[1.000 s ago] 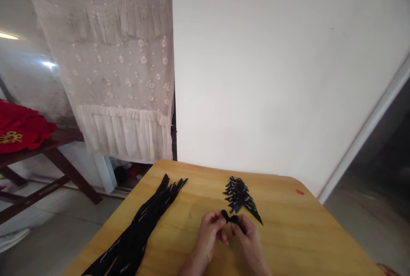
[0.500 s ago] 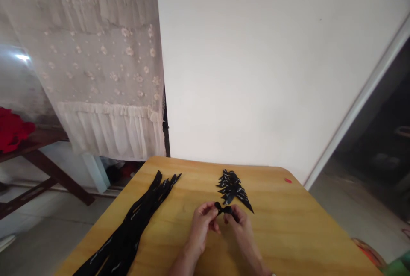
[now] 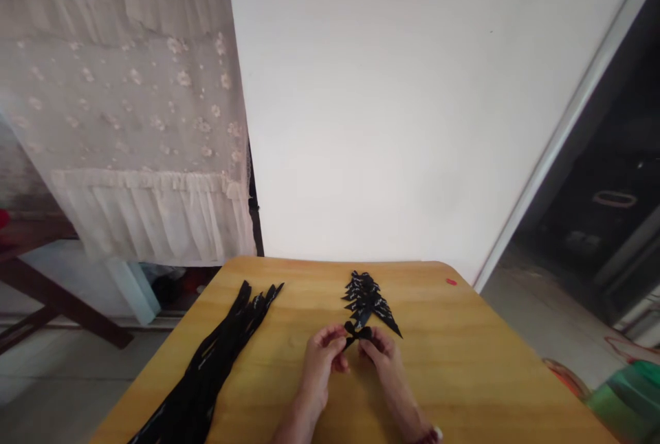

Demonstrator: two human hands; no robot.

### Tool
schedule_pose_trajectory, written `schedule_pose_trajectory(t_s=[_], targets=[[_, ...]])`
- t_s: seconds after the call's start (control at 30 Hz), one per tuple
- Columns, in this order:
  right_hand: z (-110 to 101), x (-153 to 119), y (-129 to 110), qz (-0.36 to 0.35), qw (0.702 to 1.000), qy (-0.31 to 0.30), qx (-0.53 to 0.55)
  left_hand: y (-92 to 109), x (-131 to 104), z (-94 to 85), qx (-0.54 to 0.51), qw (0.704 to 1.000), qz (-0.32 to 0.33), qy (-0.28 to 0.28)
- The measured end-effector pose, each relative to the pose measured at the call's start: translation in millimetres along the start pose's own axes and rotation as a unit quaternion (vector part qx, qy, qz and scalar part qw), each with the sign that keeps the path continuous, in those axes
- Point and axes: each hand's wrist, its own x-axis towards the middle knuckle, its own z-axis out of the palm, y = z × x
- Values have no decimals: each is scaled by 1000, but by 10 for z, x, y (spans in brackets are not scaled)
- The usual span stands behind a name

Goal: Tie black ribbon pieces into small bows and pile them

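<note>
Between my two hands is a black ribbon bow (image 3: 357, 331), with two small loops standing up and a knot in the middle. My left hand (image 3: 326, 354) pinches its left side between thumb and fingers. On the other side, my right hand (image 3: 380, 353) has thumb and fingertips closed on the right part. Just beyond the hands, several black bows with white lettering (image 3: 365, 296) lie overlapped in a row. To the left stretches a long bundle of black ribbon strips (image 3: 214, 361) with white marks.
The wooden table (image 3: 454, 375) has rounded far corners and meets a white wall (image 3: 371, 121). A small red piece (image 3: 452, 282) lies near its far right corner. Left of the wall hangs a lace curtain (image 3: 155, 114). A green object (image 3: 626, 396) stands beyond the right edge.
The view has turned slightly right. Both hands stay close together on the bow, whose loops and a tail at the left now show more plainly.
</note>
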Motion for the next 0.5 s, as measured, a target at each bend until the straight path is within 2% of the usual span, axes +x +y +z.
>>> schedule_pose_trajectory(t_s=[0.1,0.3,0.43,0.5], targets=[[19,3,21,1,1000,0,-5,-61,16,-19,-1,999,-2,-32],[115,-9,-15,4,1000,-13,8,-45,22,-1,-18,998,-18,-63],[107,0,-25,4,998,-60,-15,-51,44,4,-25,998,-20,-51],[58,24,-4,9,997,-61,-42,-55,66,1,-26,999,-17,-37]])
